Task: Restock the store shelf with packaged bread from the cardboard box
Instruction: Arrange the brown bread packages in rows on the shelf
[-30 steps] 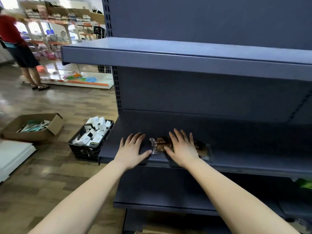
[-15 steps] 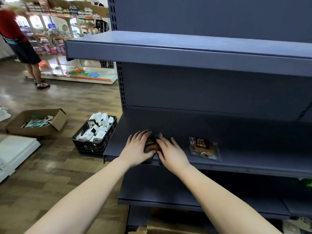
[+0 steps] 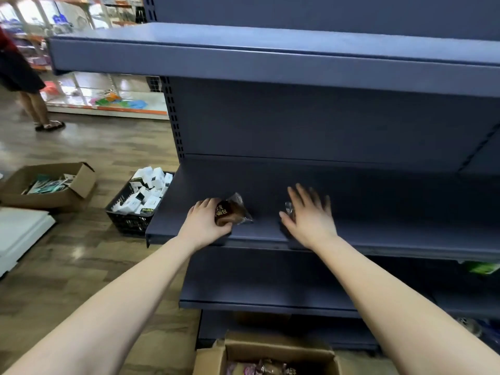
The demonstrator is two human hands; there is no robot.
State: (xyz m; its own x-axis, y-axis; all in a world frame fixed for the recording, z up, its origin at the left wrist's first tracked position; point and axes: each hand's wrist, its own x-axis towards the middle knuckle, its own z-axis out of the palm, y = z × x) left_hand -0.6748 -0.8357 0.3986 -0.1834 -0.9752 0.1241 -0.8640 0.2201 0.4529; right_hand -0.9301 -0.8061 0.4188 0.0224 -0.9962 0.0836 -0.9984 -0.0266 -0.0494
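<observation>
At 6 o'clock, nearest the lens, an open brown cardboard box (image 3: 281,349) holds more wrapped bread. Above it, on the dark blue metal shelf (image 3: 392,231), the left hand (image 3: 204,226) grasps a brown bun in clear plastic wrap (image 3: 232,212). The bun lies at the hand's 2 o'clock, its long axis running 8 to 2. The blurred right hand (image 3: 308,216) rests with fingers spread and released over a second clear wrapper (image 3: 288,208), mostly hidden. The left hand, already gripping, looks placed to position the bun. Farther off at 9 o'clock, a black plastic crate (image 3: 127,223) sits on the floor.
</observation>
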